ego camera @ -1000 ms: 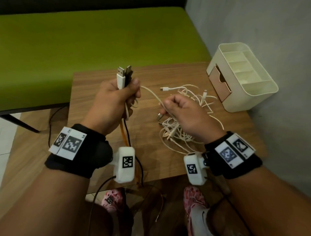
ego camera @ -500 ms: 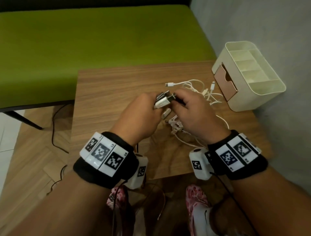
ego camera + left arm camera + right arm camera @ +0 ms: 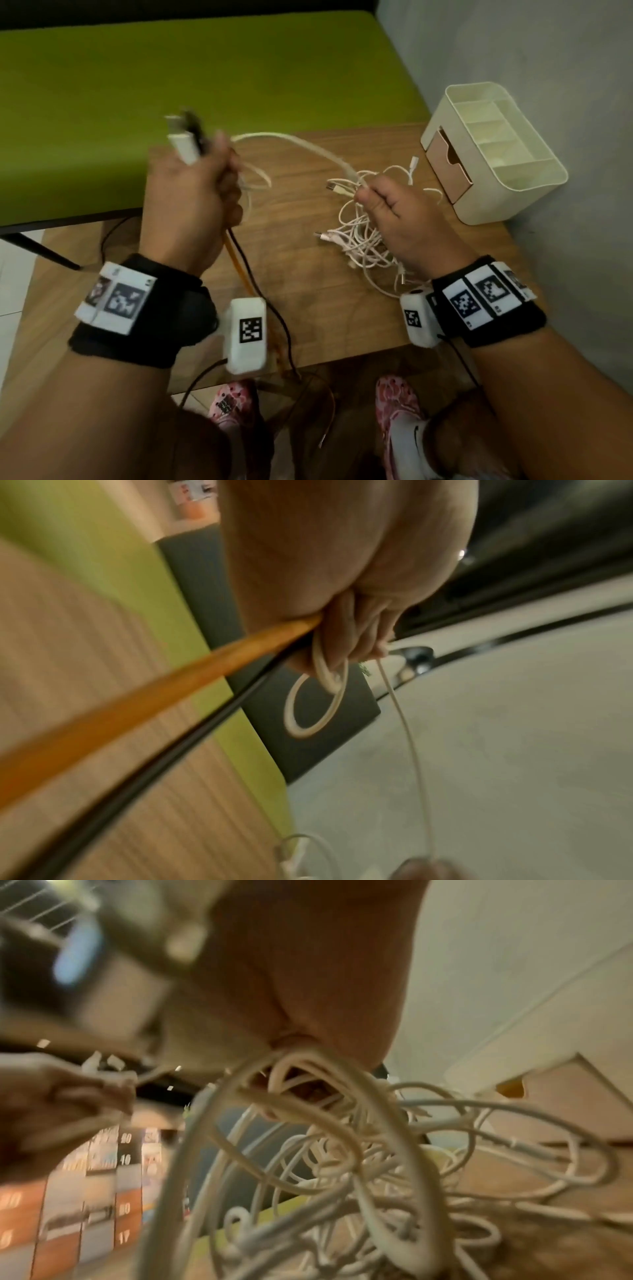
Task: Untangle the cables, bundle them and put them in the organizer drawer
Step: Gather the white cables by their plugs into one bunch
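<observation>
The plug ends (image 3: 186,137) sticking up from the left hand (image 3: 191,209) are smeared by motion blur, so their types cannot be told. That hand's fingers (image 3: 356,631) curl round an orange cable (image 3: 236,260), a black cable (image 3: 255,274) and white strands. The right hand (image 3: 397,219) pinches strands of the white cable tangle (image 3: 363,240), which hangs below its fingers onto the worktop (image 3: 308,301). Beyond those fingers stands the cream organizer (image 3: 513,192), its tan drawer (image 3: 448,168) partly hidden by the organizer's wall.
</observation>
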Demonstrator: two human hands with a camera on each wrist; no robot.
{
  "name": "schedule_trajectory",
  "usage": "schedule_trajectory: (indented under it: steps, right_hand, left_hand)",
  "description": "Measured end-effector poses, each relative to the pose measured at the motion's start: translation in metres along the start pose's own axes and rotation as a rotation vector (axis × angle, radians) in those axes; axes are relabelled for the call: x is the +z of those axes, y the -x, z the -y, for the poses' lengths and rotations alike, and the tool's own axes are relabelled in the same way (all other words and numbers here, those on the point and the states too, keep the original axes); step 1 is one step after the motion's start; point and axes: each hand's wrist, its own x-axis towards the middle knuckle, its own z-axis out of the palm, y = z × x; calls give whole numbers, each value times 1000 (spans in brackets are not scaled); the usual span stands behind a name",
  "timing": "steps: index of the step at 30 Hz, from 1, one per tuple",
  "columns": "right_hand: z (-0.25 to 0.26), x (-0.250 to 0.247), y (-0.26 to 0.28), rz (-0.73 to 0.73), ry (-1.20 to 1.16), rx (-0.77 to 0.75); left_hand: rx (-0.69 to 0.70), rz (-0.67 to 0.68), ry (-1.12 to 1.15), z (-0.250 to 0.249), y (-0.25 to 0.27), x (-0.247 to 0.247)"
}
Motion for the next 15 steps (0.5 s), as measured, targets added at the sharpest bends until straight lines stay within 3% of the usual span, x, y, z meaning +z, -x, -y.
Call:
schedule_trajectory:
  steps: [3,5,8,10,12,15]
  right_hand:
    - [8,-3,0,-94,-49,-19]
    - [6,-3,0,-55,44,-46]
    - [-3,4,-2,74,282,-53]
    - [-9,12,-3,81,379,-114]
    - [-9,18,-3,53,373,-210]
    - [1,17,-2,0,195,-314]
  left_hand:
    - [-62,28,-710,16,1,4]
    - [-21,1,-947,19,4,8]
    - [138,-165,-978,13,7,13]
    - [288,-172,-931,11,13,17]
    - [376,-75,-980,14,20,26]
    - [416,274,-949,31,21,36]
